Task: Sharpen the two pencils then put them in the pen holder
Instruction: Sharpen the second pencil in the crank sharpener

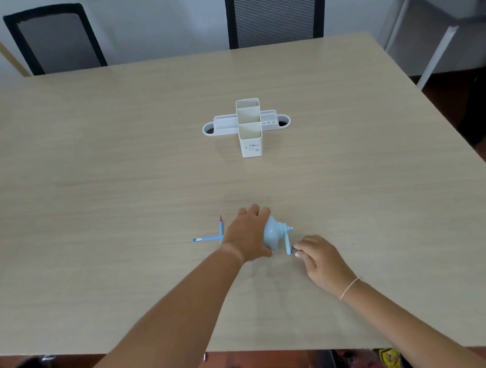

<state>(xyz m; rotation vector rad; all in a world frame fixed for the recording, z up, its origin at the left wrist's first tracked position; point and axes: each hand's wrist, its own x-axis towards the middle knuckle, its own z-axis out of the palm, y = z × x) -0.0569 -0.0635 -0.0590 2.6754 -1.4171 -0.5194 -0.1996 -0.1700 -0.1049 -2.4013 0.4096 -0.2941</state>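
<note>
A pale blue crank sharpener point(274, 233) sits near the table's front edge. My left hand point(247, 234) is curled over its left side and holds it down. My right hand point(319, 257) pinches the knob at the end of its crank handle point(287, 242). One blue pencil point(208, 238) lies horizontally left of my left hand, its right end hidden behind the hand. A second blue pencil point(221, 227) with a red tip crosses it, pointing away from me. The white pen holder point(249, 126) stands upright at the table's middle, its compartments showing nothing inside.
The light wooden table point(122, 177) stretches wide around the objects. Two black mesh chairs point(56, 38) stand behind its far edge. A grey desk point(448, 23) is at the far right. Dark floor and shoes show below the front edge.
</note>
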